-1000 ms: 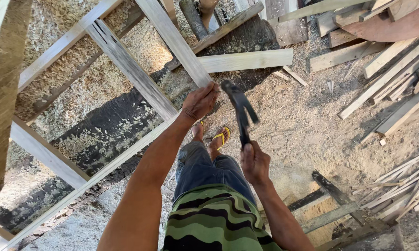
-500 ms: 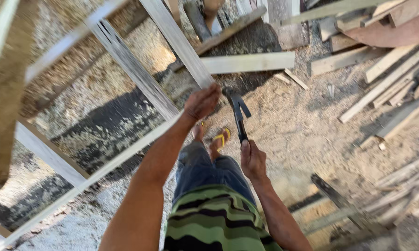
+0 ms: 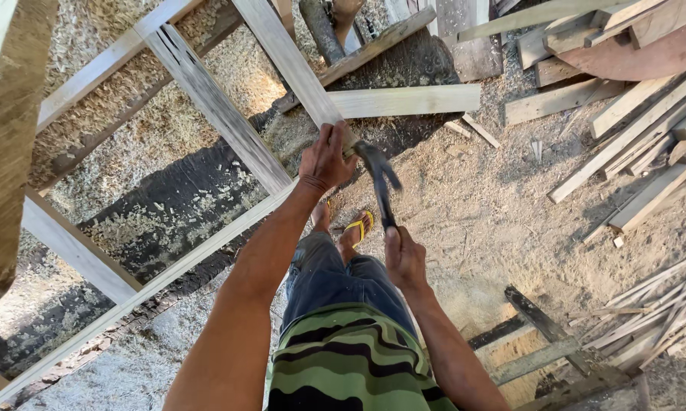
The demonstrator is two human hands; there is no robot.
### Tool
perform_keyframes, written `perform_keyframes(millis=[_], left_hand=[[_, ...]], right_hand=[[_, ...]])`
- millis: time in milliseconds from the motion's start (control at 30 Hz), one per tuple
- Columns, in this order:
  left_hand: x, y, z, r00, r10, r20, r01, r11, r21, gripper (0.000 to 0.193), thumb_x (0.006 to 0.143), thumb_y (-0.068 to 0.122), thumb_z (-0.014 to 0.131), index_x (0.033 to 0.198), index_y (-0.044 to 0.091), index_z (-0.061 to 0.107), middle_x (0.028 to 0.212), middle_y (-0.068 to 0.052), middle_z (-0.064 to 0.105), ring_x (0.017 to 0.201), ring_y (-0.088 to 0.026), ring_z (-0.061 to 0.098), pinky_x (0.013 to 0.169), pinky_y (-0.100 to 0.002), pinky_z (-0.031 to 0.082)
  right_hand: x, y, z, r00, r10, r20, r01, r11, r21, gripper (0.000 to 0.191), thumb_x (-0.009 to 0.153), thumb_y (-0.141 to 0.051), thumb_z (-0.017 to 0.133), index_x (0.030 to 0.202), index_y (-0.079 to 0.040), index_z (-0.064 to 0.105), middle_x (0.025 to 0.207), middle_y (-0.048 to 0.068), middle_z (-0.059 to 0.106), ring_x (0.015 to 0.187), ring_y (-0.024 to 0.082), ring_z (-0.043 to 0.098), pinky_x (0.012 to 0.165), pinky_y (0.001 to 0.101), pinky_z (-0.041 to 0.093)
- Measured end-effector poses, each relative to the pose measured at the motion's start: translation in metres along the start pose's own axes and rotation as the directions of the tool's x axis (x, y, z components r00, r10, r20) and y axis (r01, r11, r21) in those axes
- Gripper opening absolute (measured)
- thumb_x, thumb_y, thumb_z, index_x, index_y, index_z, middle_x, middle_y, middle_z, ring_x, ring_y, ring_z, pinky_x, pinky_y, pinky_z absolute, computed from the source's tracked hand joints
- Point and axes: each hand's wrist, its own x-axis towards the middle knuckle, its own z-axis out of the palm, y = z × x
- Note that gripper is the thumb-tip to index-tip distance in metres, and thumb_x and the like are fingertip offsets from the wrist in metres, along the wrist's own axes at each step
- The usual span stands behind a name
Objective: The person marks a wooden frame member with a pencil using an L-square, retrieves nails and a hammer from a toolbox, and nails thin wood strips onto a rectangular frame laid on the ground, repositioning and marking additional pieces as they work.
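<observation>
Right hand point(image 3: 404, 257) is wrapped tight around the handle of a dark claw hammer point(image 3: 379, 179), whose head has swung down from its raised position a second ago and now sits at the wooden slat point(image 3: 282, 57), just beside the left hand point(image 3: 325, 158). That hand grips the slat, fingers curled over its edge. Beyond lies the pale wooden frame point(image 3: 206, 99) over sawdust-strewn ground point(image 3: 495, 205), with loose planks point(image 3: 647, 114) stacked further right.

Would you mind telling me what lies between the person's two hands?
In the head view, the hammer spans the stretch: the right hand grips its handle, and its dark head sits beside the left hand, which holds the wooden frame.
</observation>
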Motion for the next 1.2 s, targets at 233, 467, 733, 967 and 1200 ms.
perform_keyframes(millis=[233, 467, 733, 967, 1200], left_hand=[[0.000, -0.001, 0.000, 0.999, 0.032, -0.028, -0.031, 0.998, 0.046, 0.076, 0.083, 0.038, 0.082, 0.140, 0.006, 0.043, 0.117, -0.016, 0.055, 0.079, -0.036, 0.072, 0.054, -0.048, 0.059], [-0.001, 0.001, -0.001, 0.999, 0.033, -0.037, -0.030, 0.997, 0.067, 0.079, 0.082, 0.039, 0.082, 0.142, 0.006, 0.042, 0.118, -0.016, 0.055, 0.077, -0.036, 0.072, 0.055, -0.047, 0.060], [-0.004, -0.003, 0.001, 0.995, 0.070, -0.072, -0.065, 0.996, 0.068, 0.080, 0.083, 0.034, 0.086, 0.143, 0.007, 0.041, 0.127, -0.019, 0.056, 0.073, -0.038, 0.071, 0.052, -0.047, 0.058], [-0.003, 0.000, -0.002, 0.997, 0.057, -0.050, -0.056, 0.998, 0.024, 0.081, 0.082, 0.033, 0.083, 0.145, 0.008, 0.039, 0.120, -0.017, 0.055, 0.077, -0.035, 0.072, 0.053, -0.044, 0.060], [-0.004, 0.001, -0.005, 0.986, 0.077, -0.147, -0.069, 0.996, 0.062, 0.078, 0.082, 0.037, 0.085, 0.141, 0.008, 0.043, 0.121, -0.014, 0.055, 0.083, -0.039, 0.072, 0.059, -0.050, 0.059]], right_hand=[[-0.030, -0.004, -0.034, 0.989, -0.104, -0.105, 0.139, 0.900, 0.414, 0.049, 0.105, -0.049, 0.053, 0.109, 0.000, 0.057, 0.075, 0.009, 0.063, 0.054, 0.015, 0.060, 0.044, 0.0325, 0.047], [-0.009, 0.006, -0.003, 0.873, -0.468, -0.136, 0.488, 0.843, 0.229, 0.038, 0.109, -0.038, 0.052, 0.120, -0.002, 0.059, 0.096, 0.009, 0.065, 0.065, 0.017, 0.058, 0.053, 0.0322, 0.046], [-0.019, 0.005, -0.013, 0.980, -0.157, -0.120, 0.192, 0.906, 0.377, 0.034, 0.110, -0.035, 0.051, 0.108, -0.005, 0.068, 0.076, 0.003, 0.067, 0.057, 0.016, 0.060, 0.050, 0.0310, 0.047], [0.003, 0.005, 0.004, 0.808, -0.585, -0.076, 0.512, 0.760, -0.400, 0.031, 0.117, -0.034, 0.039, 0.108, -0.014, 0.061, 0.095, 0.003, 0.068, 0.076, 0.029, 0.065, 0.067, 0.0413, 0.050], [-0.019, -0.007, -0.023, 0.987, -0.130, -0.093, 0.142, 0.981, 0.136, 0.047, 0.111, -0.046, 0.044, 0.103, -0.001, 0.054, 0.069, 0.010, 0.065, 0.054, 0.018, 0.063, 0.051, 0.0310, 0.048]])
